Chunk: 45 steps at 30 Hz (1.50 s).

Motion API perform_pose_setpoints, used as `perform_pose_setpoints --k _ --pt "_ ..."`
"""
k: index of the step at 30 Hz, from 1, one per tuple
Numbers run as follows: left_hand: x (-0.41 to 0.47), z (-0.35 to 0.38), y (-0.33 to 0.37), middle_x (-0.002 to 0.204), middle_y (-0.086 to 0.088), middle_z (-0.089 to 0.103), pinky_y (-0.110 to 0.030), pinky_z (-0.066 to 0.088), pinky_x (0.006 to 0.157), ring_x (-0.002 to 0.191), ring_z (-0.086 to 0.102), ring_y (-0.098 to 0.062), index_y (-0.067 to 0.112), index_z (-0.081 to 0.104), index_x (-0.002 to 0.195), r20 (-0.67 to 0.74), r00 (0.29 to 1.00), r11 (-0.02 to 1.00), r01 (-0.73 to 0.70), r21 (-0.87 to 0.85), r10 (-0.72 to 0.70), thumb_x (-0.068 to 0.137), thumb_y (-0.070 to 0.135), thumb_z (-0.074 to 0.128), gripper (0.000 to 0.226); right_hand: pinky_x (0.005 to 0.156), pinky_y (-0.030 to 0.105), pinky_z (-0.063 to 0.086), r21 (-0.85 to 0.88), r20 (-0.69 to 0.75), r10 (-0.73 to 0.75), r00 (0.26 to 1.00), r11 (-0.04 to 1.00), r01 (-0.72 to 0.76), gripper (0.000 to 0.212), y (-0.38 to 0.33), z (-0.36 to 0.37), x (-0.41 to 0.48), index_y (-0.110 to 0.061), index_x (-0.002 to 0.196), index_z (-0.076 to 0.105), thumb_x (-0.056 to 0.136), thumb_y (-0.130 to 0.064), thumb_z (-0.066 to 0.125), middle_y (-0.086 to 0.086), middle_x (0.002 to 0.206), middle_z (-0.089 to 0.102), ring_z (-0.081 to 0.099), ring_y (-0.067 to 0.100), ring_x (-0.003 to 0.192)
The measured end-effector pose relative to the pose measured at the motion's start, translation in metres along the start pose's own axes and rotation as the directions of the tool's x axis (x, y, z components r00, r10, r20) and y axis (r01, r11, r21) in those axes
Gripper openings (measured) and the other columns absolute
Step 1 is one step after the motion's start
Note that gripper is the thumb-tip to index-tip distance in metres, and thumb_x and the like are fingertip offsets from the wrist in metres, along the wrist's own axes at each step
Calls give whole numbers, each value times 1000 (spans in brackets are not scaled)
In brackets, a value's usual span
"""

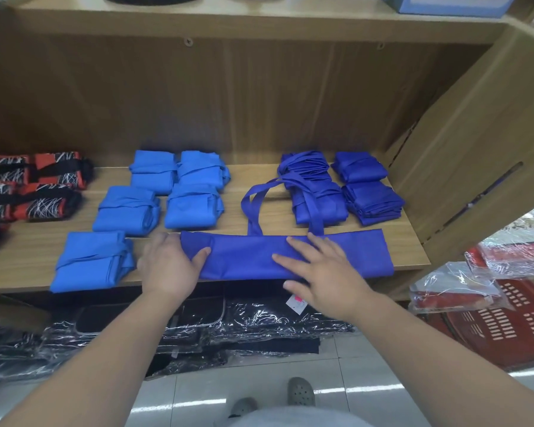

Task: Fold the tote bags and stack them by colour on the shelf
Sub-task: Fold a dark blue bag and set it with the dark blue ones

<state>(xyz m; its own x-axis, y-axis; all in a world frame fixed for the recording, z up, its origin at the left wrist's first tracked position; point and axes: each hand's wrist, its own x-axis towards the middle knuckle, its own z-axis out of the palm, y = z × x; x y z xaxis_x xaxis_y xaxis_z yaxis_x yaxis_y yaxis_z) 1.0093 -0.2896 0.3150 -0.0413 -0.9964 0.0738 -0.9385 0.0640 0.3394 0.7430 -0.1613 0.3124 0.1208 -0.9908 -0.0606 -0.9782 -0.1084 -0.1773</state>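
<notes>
On the shelf (28, 260), the left grip (170, 263) apparently pinches the folded dark-blue tote bag (352, 254) by its end while the right grip (321, 272) presses it, fingers spread.

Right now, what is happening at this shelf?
A person folds a dark blue tote bag, a long strip at the front of the shelf. The left hand grips its left end; the right hand presses flat on its middle. Around it lie folded light blue bags, folded dark blue bags and, far left, red and black bags.
</notes>
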Motion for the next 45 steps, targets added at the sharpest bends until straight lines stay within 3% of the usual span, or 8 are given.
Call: perform_pose_setpoints --k 6,12,18,22,32,40,43,45 --pt "-2 -3 3 93 -11 69 -43 51 77 92 64 -36 10 64 99 82 996 957 59 -285 -37 88 38 73 31 125 50 -9 -45 112 9 994 999 -4 72 -3 5 -4 -54 156 9 89 -81 10 -9 169 -6 -17 29 155" --pt "-30 -31 15 105 -5 75 -33 56 61 80 74 -16 15 57 119 332 924 173 364 -915 -190 88 5 74 37 122 45 -12 -65 120 18 993 998 -10 69 -3 6 -5 -54 156 8 91 -77 16 -17 167 -12 -18 25 155" --pt "-42 -37 17 112 -6 76 -32 61 76 100 73 -18 9 67 115 375 917 -144 356 -923 -139 96 7 61 20 122 53 -1 -66 124 -31 992 997 40 75 -30 10 6 -45 158 16 91 -79 23 -18 168 -2 -3 36 156" --pt "-36 -39 13 119 -5 74 -48 59 84 108 71 -22 12 63 128 333 908 -93 320 -943 -254 103 18 56 27 122 57 1 -94 158 -63 985 992 79 79 -51 9 19 -45 159 10 90 -81 23 -18 168 -7 -4 38 155" --pt "-17 -53 6 103 6 77 -39 57 90 98 72 -11 19 72 106 143 876 157 239 -958 -462 99 23 63 12 119 50 4 -105 248 -208 946 965 240 75 -51 -1 47 -52 156 3 91 -81 27 -21 167 -7 1 33 154" --pt "-44 -66 69 104 15 72 -18 49 90 98 64 5 17 69 116 -175 982 586 -101 -804 -70 101 14 56 20 121 47 6 115 210 -273 939 961 253 77 -49 -6 59 -44 158 18 89 -76 30 -13 169 3 4 30 154" --pt "-47 -55 78 125 2 69 -24 46 102 118 61 -6 10 64 131 -245 951 692 -305 -654 188 99 14 50 35 119 38 30 341 -3 -282 959 902 266 56 -22 -14 50 -29 145 53 97 -57 48 0 157 41 37 24 142" --pt "-48 -46 84 135 4 62 -20 40 108 126 55 -6 11 59 138 -261 919 759 -391 -520 295 96 11 46 43 96 41 44 135 -293 -198 935 960 246 32 4 -15 39 -26 112 74 95 -45 54 -2 116 64 55 26 109"
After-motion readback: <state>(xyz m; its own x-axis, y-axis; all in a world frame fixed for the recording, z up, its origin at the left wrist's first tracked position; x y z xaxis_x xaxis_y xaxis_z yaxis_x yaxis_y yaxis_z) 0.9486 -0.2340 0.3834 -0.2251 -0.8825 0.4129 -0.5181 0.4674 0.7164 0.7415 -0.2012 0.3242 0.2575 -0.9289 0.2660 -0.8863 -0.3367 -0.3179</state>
